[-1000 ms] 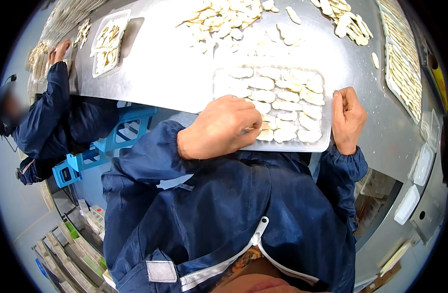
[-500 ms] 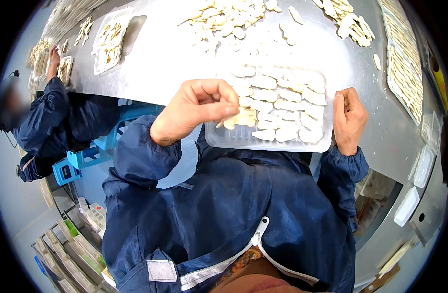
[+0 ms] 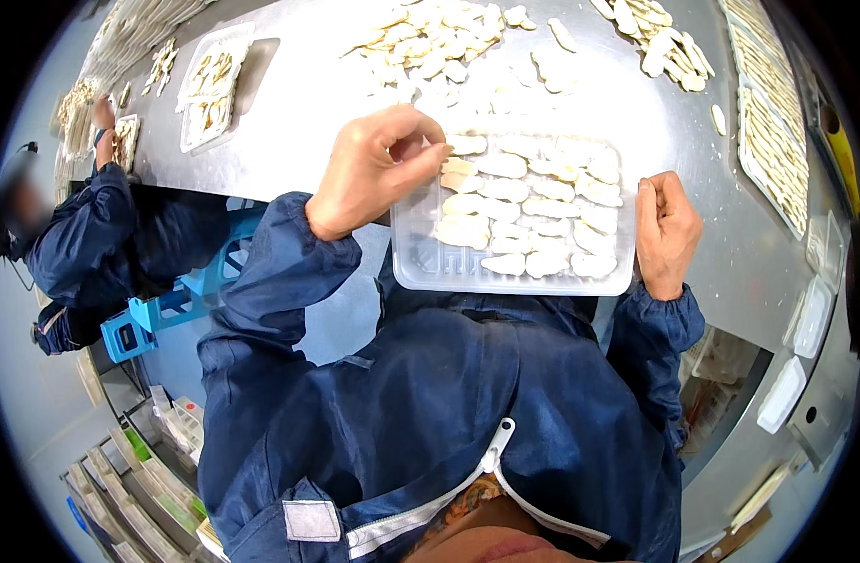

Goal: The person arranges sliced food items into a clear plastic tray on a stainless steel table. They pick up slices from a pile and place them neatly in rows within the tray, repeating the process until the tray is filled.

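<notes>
A clear plastic tray (image 3: 421,269) lies in front of me, its near edge sticking out past the table over my lap. Rows of long, pale cream slices (image 3: 503,190) fill most of it; bare ribbed bottom shows at the near left. My left hand (image 3: 381,169) is at the tray's far left corner, thumb and forefinger pinched beside the slices there. Whatever sits between those fingertips is hidden. Against the tray's right side rests my right hand (image 3: 669,230), curled into a loose fist with no object visible in it.
Loose slices (image 3: 439,38) lie heaped beyond the tray on the metal table (image 3: 693,141), with another pile (image 3: 669,47) at the far right. Filled trays (image 3: 772,150) line the right edge. At the left, a co-worker (image 3: 92,206) sits near a twin-compartment tray (image 3: 214,84).
My left hand has let go of a pale slice, which lies in the tray's left column. That hand has moved up to the far left corner. My right hand stays beside the tray.
</notes>
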`<state>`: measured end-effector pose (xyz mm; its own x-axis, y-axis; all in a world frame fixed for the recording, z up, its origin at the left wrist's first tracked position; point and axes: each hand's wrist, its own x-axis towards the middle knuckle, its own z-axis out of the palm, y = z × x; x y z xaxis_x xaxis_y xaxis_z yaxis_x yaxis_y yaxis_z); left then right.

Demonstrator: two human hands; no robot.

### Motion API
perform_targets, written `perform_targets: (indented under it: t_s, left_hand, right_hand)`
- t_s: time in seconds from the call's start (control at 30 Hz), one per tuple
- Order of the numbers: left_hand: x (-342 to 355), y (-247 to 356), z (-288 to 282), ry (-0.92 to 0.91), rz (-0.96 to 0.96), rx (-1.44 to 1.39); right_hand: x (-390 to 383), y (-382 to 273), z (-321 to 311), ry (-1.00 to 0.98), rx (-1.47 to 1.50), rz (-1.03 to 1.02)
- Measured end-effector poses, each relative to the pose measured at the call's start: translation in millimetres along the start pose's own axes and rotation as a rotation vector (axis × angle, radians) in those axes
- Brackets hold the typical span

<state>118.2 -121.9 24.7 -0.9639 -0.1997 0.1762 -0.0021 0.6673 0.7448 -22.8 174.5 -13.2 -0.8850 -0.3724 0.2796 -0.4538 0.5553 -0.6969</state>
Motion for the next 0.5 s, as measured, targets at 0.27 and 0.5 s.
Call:
perform_targets:
  t_s: [0.27, 0.5]
  left_hand:
    - [-3.0, 7.0, -38.7, 0.065, -0.116, -0.256]
    - [-9.7, 12.3, -19.1, -0.011, 0.039, 0.176]
  right_hand:
    - [-0.6, 0.3, 1.0, 0.005, 0.02, -0.003]
    - [-0.1, -1.0, -0.2, 0.004, -0.001, -0.013]
